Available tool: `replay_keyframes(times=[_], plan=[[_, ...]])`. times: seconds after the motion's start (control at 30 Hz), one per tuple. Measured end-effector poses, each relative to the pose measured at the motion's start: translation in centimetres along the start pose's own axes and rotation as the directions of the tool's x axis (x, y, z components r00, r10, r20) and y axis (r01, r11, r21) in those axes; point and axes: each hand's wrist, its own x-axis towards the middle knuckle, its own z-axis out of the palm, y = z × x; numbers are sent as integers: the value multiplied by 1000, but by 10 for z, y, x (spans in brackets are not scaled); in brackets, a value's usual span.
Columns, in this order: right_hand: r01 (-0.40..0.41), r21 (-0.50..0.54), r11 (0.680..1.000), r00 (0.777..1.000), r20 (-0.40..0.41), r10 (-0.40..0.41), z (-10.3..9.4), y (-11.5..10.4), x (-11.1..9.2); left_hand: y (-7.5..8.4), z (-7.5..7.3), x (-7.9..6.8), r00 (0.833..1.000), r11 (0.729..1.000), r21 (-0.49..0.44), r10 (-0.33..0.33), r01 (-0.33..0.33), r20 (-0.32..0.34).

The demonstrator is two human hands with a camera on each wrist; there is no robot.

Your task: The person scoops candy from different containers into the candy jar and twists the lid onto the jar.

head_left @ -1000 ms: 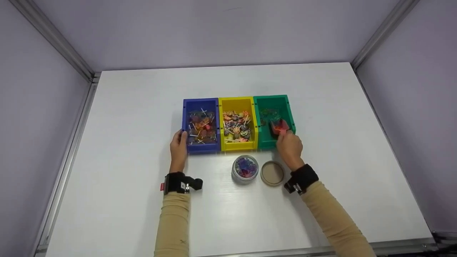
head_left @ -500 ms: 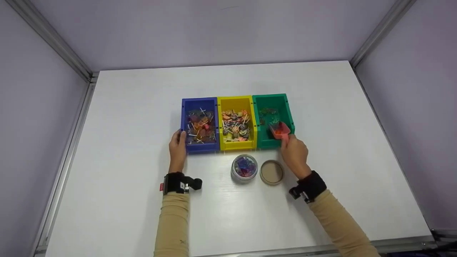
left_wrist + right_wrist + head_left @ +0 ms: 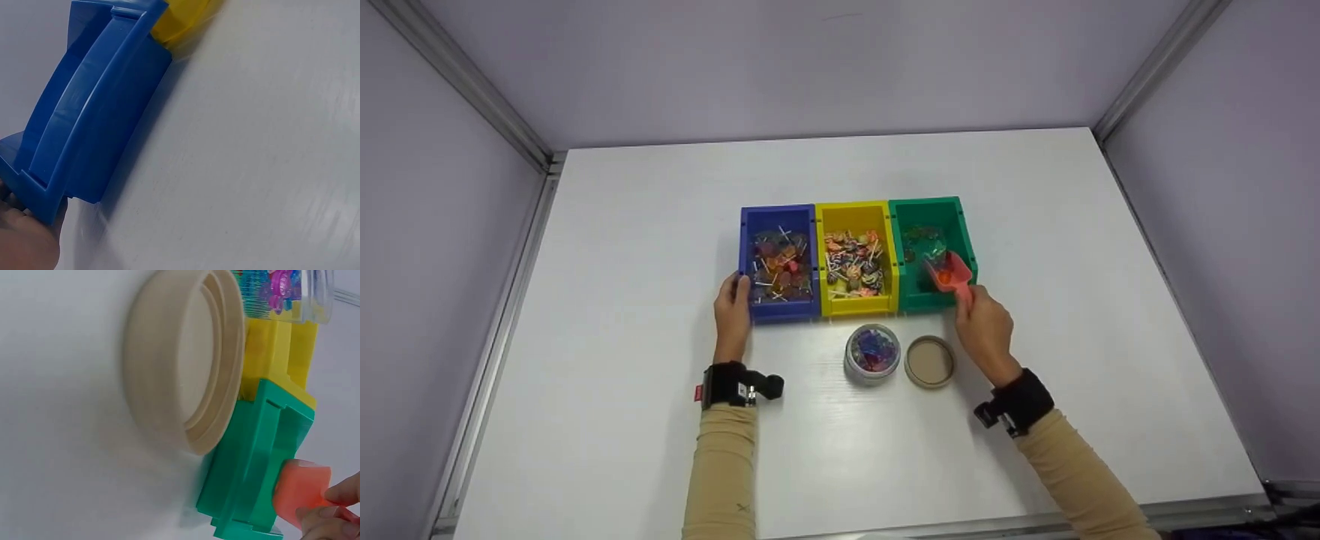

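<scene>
My right hand (image 3: 985, 324) grips the handle of a pinkish-red scoop (image 3: 958, 271), tilted over the front right of the green bin (image 3: 907, 292). Orange and clear greenish pieces sit in the scoop. In the right wrist view, thumb and fingers pinch the scoop's handle. My left hand (image 3: 732, 311) holds the front left corner of the blue bin (image 3: 780, 309), its thumb against the wall. A clear jar (image 3: 851, 367) of blue, purple and pink pieces stands uncovered before the bins. Its beige round lid (image 3: 931, 363) lies to the right, hollow side up.
A yellow bin (image 3: 860, 306) with wrapped lollipops (image 3: 855, 266) is joined between the blue and green ones. Darker lollipops (image 3: 784, 266) lie in the blue bin. The white table (image 3: 840, 465) is enclosed by pale walls (image 3: 840, 67) at the back and sides.
My right hand has drawn back towards me and slightly right, lifting the scoop from deeper in the green bin. The left hand stays at the blue bin.
</scene>
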Motion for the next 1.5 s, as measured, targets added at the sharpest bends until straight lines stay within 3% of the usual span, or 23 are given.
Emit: replay_keyframes(times=[0.37, 0.83, 1.23, 1.5], plan=[[89, 58, 994, 992, -94, -84, 5, 14, -8, -1, 0, -1, 1000, 1000, 9, -8, 8, 12], [153, 83, 985, 986, -79, -146, -8, 25, -13, -2, -1, 0, 999, 1000, 10, -24, 24, 29], [268, 103, 958, 963, -60, -263, -19, 33, -18, -2, 0, 0, 1000, 1000, 13, 9, -9, 0], [361, 131, 923, 932, -75, -354, -25, 34, -21, -1, 1, -1, 1000, 1000, 2, -1, 1, -2]])
